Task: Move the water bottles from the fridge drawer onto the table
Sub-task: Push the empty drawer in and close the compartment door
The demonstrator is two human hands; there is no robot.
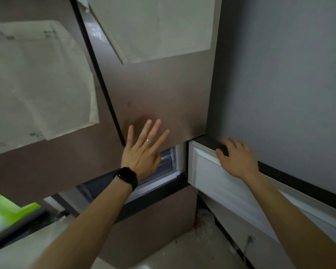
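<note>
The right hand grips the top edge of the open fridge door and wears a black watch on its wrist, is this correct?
No. The head view shows the black watch on the wrist of the left hand; the right hand grips the top edge of the open fridge door.

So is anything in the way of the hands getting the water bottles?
No bottles show yet. The brown fridge door hides most of the inside. The right hand holds the top of the open lower door, and the left hand is open before a gap showing only a clear plastic bin.
</note>
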